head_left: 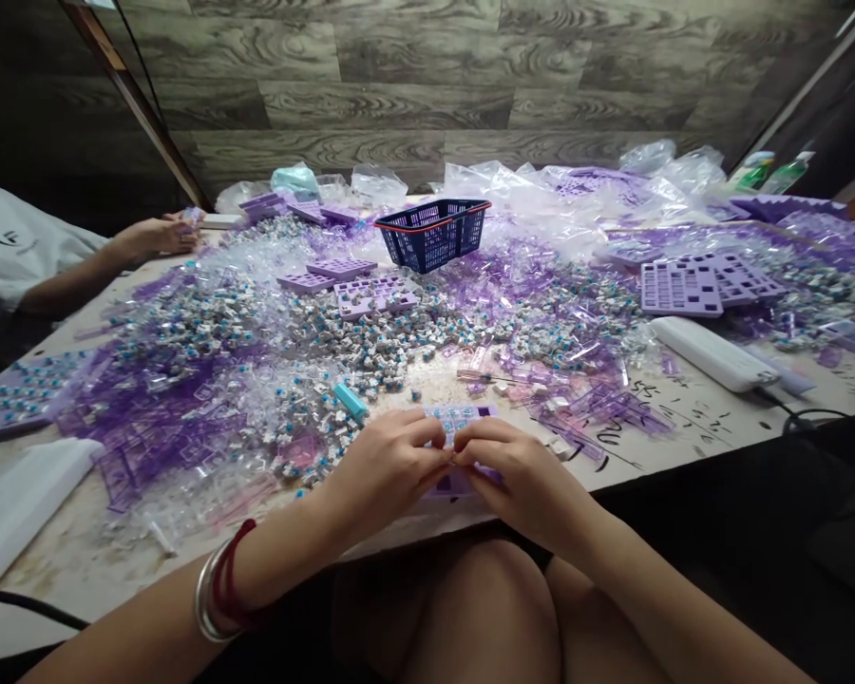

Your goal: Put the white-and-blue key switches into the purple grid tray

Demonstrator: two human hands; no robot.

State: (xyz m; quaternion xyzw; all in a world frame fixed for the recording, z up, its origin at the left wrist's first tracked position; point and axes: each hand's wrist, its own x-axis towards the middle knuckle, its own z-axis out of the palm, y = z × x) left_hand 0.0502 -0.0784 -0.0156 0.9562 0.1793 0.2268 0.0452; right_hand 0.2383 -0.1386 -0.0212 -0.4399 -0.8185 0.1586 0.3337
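My left hand (391,461) and my right hand (517,465) meet fingertip to fingertip at the front edge of the table. Both have their fingers pinched together, and whatever is between them is too small and hidden to name. Beneath them lies a light purple plate with square holes (485,412), partly covered by my hands; small clear and blue pieces sit in its far rows. A turquoise stick-like piece (350,402) rests just beyond my left hand. Loose white-and-blue keyboard-switch-like pieces (377,347) are heaped past it.
A dark blue basket (431,237) with a red-edged rim stands mid-table. Purple plates (680,288) and a white corded device (712,353) lie right. Clear purple plastic parts (142,427) spread left, near another white device (28,503). A co-worker's hand (161,236) is at far left.
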